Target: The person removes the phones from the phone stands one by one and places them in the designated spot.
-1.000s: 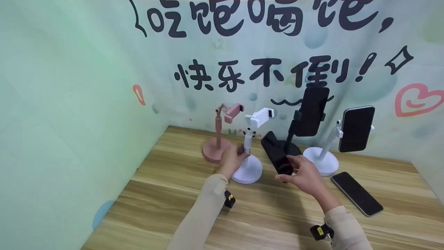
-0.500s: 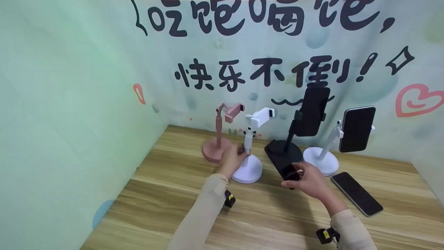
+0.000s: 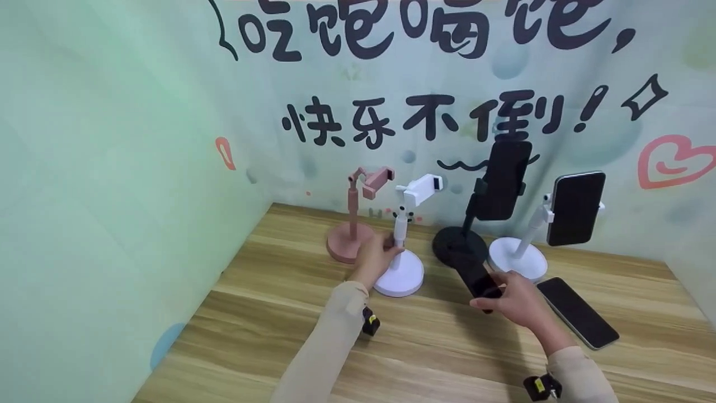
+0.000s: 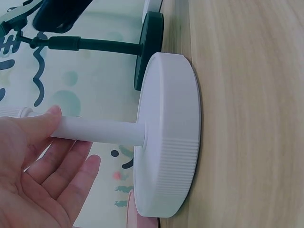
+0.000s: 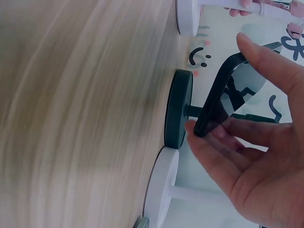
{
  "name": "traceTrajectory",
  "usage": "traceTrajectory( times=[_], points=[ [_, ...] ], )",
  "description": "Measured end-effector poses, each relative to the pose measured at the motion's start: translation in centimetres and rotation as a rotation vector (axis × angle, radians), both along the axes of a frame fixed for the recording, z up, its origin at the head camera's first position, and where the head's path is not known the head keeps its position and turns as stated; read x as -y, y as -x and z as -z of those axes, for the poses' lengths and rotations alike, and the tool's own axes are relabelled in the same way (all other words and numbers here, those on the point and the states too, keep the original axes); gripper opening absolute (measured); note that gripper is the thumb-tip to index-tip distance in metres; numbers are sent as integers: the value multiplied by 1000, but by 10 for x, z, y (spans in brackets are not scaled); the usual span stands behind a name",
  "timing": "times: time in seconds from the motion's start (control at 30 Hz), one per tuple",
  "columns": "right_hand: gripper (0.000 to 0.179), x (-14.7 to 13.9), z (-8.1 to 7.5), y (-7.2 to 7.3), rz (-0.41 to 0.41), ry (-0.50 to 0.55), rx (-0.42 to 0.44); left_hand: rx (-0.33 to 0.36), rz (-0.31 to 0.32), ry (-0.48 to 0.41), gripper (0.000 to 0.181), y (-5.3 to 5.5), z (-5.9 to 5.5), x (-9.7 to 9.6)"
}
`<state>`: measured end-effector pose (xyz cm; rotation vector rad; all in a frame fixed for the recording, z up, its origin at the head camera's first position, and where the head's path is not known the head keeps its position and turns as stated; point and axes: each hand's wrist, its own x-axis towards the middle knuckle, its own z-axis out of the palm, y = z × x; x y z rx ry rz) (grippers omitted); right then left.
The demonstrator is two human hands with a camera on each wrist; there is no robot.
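My left hand (image 3: 373,258) holds the pole of a white phone stand (image 3: 400,275), whose clamp at the top has nothing in it. In the left wrist view the thumb lies on the white pole (image 4: 104,129), with the fingers around its far side. A black phone (image 3: 474,275) is pinched by its near end between the thumb and fingers of my right hand (image 3: 523,301). The right wrist view shows this phone (image 5: 223,90) gripped across its edges, apart from the tabletop. Behind it, a black phone stand (image 3: 442,246) carries another phone (image 3: 505,179).
Left of the held stand is a pink phone stand (image 3: 340,242) with a bare clamp. At right, a second white stand (image 3: 526,263) bears a phone (image 3: 576,207). One more phone (image 3: 579,313) lies flat on the wooden table (image 3: 268,324). A printed cloth (image 3: 313,168) hangs behind.
My right hand has drawn the black phone toward me and to the right, uncovering the black stand's base. My left hand has stayed on the white stand.
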<state>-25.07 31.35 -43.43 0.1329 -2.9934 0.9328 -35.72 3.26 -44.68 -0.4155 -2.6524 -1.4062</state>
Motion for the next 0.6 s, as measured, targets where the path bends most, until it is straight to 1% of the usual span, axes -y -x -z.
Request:
traceTrajectory(
  times=[0.13,0.3,0.5,0.6],
  points=[
    [74,-7,0,-2,38,-46,37,11,-2,8,24,0,0,-1],
    [68,-17,1,-5,68,-95,60,27,1,20,23,1,-1,-1],
    [72,-32,2,-11,90,-139,88,31,-3,25,26,1,-1,-1],
    [65,-39,4,-13,111,-168,123,36,-3,16,28,0,-2,-1]
  ],
)
